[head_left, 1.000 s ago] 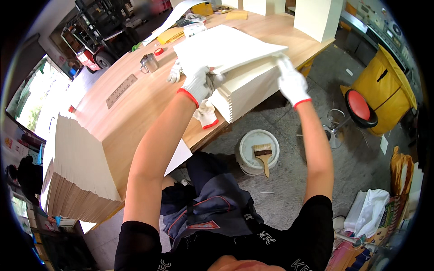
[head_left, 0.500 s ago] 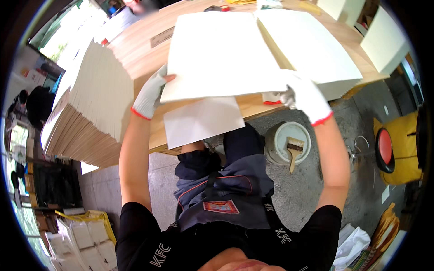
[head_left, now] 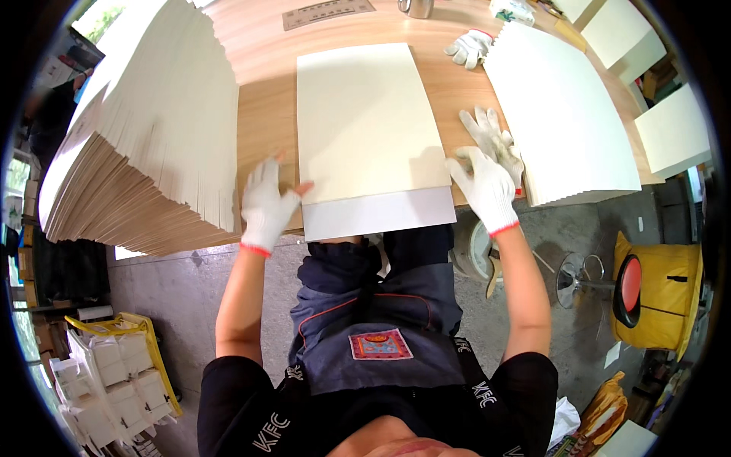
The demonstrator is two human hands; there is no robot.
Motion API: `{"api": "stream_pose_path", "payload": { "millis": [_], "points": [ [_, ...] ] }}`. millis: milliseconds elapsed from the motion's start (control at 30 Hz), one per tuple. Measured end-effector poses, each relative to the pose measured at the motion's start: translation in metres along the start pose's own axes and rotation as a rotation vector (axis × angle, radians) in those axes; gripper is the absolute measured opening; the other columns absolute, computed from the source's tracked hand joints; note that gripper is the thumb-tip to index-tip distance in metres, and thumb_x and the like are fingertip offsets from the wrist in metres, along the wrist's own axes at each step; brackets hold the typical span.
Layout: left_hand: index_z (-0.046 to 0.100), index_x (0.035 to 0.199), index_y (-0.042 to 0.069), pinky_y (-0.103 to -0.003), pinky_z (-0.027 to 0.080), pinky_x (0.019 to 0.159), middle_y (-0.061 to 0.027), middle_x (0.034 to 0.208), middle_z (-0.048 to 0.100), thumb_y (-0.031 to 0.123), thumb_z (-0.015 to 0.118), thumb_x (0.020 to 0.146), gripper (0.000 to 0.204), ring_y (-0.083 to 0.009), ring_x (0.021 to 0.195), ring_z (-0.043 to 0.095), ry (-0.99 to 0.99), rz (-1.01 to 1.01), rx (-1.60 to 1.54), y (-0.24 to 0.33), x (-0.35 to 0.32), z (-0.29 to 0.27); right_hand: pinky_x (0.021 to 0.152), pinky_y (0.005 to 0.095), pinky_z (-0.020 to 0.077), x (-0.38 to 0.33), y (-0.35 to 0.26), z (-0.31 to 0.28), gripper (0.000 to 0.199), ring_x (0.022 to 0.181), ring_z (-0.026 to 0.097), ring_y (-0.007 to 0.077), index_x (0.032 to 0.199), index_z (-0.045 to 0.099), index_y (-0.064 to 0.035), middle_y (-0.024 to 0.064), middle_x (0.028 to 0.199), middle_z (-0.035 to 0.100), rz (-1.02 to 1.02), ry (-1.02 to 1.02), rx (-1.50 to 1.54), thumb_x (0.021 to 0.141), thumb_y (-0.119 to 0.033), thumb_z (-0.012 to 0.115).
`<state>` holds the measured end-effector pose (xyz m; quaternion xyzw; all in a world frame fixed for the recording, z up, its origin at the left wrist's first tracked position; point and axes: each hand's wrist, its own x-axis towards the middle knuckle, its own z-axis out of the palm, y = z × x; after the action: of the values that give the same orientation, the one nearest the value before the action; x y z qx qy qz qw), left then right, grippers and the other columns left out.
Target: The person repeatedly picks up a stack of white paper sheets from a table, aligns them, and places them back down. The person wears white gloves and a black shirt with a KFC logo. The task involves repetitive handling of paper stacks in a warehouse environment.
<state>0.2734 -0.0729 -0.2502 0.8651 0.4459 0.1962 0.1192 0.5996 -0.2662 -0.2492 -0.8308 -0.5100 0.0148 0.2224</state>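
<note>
A cream sheet (head_left: pixel 365 114) lies flat in front of me on the wooden table, over a whiter sheet (head_left: pixel 381 215) whose near strip shows and sticks out past the table edge. My left hand (head_left: pixel 266 202), in a white glove with a red cuff and bare fingertips, is open just left of the sheets, its thumb near their edge. On the other side my right hand (head_left: pixel 489 186), gloved alike, is open, its fingers at the cream sheet's right edge; whether they touch is unclear. A loose glove (head_left: pixel 487 133) lies beside it, partly hidden.
Tall stacks of cream sheets stand at left (head_left: pixel 171 129) and right (head_left: pixel 563 114). Farther back are another glove (head_left: pixel 468 49), a flat marked plate (head_left: pixel 327 13) and a metal cup (head_left: pixel 416 7). Below the table edge, a bucket (head_left: pixel 472 247) stands on the floor near a yellow bag (head_left: pixel 662 282).
The cream sheet has come down from the right stack onto the whiter sheet, which now lies straight. Both hands have let go and moved lower. My view has shifted, showing the loose gloves.
</note>
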Motion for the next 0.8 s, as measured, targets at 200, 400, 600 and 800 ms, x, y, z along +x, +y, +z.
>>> {"api": "stream_pose_path", "payload": {
  "millis": [200, 400, 600, 800],
  "points": [
    [0.058, 0.128, 0.003, -0.052, 0.026, 0.115, -0.0221, 0.140, 0.051, 0.048, 0.084, 0.064, 0.082, -0.0405, 0.135, 0.042, 0.039, 0.199, 0.027, -0.001, -0.035, 0.015, 0.109, 0.0508, 0.0320, -0.042, -0.005, 0.017, 0.068, 0.130, 0.045, 0.0358, 0.128, 0.060, -0.0080, 0.0158, 0.140, 0.052, -0.158, 0.123, -0.109, 0.079, -0.053, 0.071],
    [0.059, 0.128, 0.001, -0.052, 0.025, 0.116, -0.0230, 0.141, 0.050, 0.046, 0.085, 0.062, 0.083, -0.0407, 0.135, 0.041, 0.014, 0.202, -0.015, -0.001, -0.034, 0.012, 0.111, 0.0508, 0.0300, -0.035, -0.015, 0.021, 0.078, 0.131, 0.045, 0.0352, 0.130, 0.059, -0.0061, 0.0170, 0.138, 0.053, -0.143, 0.128, -0.094, 0.076, -0.062, 0.069],
    [0.059, 0.125, -0.001, -0.049, 0.035, 0.108, -0.0228, 0.139, 0.051, 0.043, 0.086, 0.061, 0.082, -0.0425, 0.129, 0.044, 0.046, 0.230, 0.033, -0.002, -0.033, 0.011, 0.112, 0.0509, 0.0285, -0.033, -0.015, 0.021, 0.081, 0.131, 0.045, 0.0361, 0.131, 0.058, -0.0045, 0.0185, 0.138, 0.053, -0.162, 0.102, -0.130, 0.077, -0.064, 0.068],
    [0.062, 0.114, -0.003, -0.050, 0.029, 0.112, -0.0209, 0.142, 0.048, 0.046, 0.085, 0.061, 0.075, -0.0389, 0.132, 0.042, 0.026, 0.213, 0.012, -0.001, -0.033, 0.014, 0.112, 0.0513, 0.0280, -0.035, -0.016, 0.019, 0.081, 0.131, 0.044, 0.0370, 0.132, 0.057, -0.0037, 0.0206, 0.137, 0.052, -0.159, 0.101, -0.146, 0.078, -0.064, 0.067]
  ]
}}
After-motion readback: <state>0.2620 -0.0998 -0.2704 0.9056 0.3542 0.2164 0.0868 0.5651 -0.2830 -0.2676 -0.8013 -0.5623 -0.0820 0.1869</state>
